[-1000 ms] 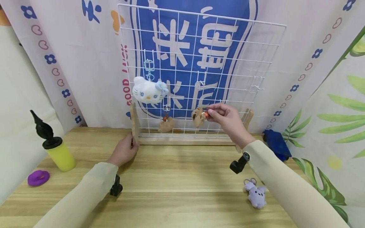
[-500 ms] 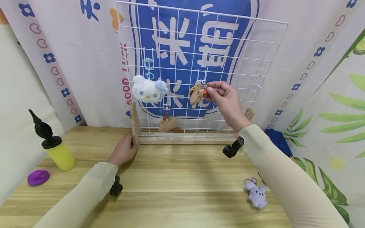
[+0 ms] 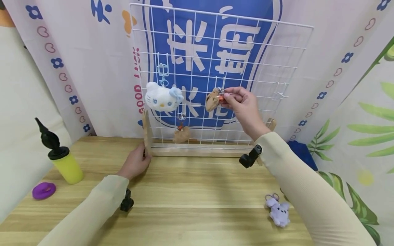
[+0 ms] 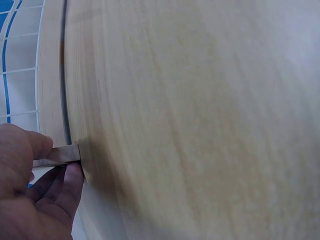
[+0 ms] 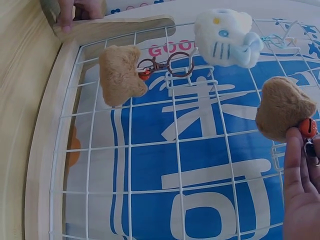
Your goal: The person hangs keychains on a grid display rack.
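Note:
My right hand (image 3: 244, 106) pinches a brown plush keychain (image 3: 212, 100) by its metal ring and orange bell (image 5: 308, 128), right at a white hook (image 3: 220, 82) on the wire grid rack (image 3: 246, 63). In the right wrist view the keychain's fuzzy brown back (image 5: 284, 107) shows beside my fingertips. My left hand (image 3: 135, 162) grips the foot of the rack's wooden side post (image 3: 147, 131), thumb on one side and fingers on the other; the left wrist view shows the post's wooden end (image 4: 65, 155) between them.
On the grid hang a white cat-head plush (image 3: 163, 98) and a second brown plush keychain (image 3: 181, 135). Another hook (image 3: 280, 94) is at right. A lilac plush keychain (image 3: 279, 212), yellow pump (image 3: 66, 167), purple ring-shaped thing (image 3: 44, 190) and dark blue thing (image 3: 301, 153) are on the table.
My right hand has lifted the brown plush keychain from low on the grid up to the middle hook. In the last half second it moved little. My left hand stays on the post.

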`<action>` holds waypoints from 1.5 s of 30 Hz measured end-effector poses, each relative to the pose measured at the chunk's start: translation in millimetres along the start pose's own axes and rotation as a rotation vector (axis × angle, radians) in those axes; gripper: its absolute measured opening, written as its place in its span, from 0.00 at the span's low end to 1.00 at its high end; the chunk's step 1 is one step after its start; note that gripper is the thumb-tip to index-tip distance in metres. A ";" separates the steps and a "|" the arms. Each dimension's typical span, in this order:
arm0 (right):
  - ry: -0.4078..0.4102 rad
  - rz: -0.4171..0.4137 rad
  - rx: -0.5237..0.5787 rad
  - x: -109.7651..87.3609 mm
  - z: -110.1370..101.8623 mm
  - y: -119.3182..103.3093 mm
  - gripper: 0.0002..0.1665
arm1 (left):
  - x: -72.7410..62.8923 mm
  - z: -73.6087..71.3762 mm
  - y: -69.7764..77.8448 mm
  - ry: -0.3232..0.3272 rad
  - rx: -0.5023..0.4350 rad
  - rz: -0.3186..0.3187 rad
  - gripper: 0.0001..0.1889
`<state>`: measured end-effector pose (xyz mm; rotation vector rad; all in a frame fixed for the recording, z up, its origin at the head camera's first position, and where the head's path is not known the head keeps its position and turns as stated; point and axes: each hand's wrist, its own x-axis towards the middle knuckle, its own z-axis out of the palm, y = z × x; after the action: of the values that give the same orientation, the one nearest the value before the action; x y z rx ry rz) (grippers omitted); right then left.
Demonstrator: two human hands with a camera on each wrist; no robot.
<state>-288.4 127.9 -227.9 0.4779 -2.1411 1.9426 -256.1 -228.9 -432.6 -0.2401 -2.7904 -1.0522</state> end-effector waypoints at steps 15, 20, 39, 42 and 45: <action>-0.027 0.070 0.014 2.2 -3.0 8.8 0.11 | -0.8 -0.2 2.5 0.010 0.004 0.003 0.25; -0.045 0.079 0.027 1.7 -4.1 9.6 0.13 | 0.5 0.0 2.3 0.007 0.011 -0.003 0.26; -0.085 0.127 -0.083 -3.2 -22.4 16.7 0.20 | -0.8 1.5 4.7 -0.006 0.019 -0.009 0.28; -0.100 0.124 -0.108 -6.8 -30.9 16.8 0.21 | -0.7 1.5 4.5 0.004 0.024 -0.003 0.27; -0.122 0.127 -0.135 -14.0 -41.5 17.2 0.22 | -0.8 1.3 4.9 0.010 0.027 -0.001 0.27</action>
<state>-284.5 171.8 -244.4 0.4568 -2.4147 1.8596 -254.4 -224.5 -430.6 -0.2296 -2.7942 -1.0123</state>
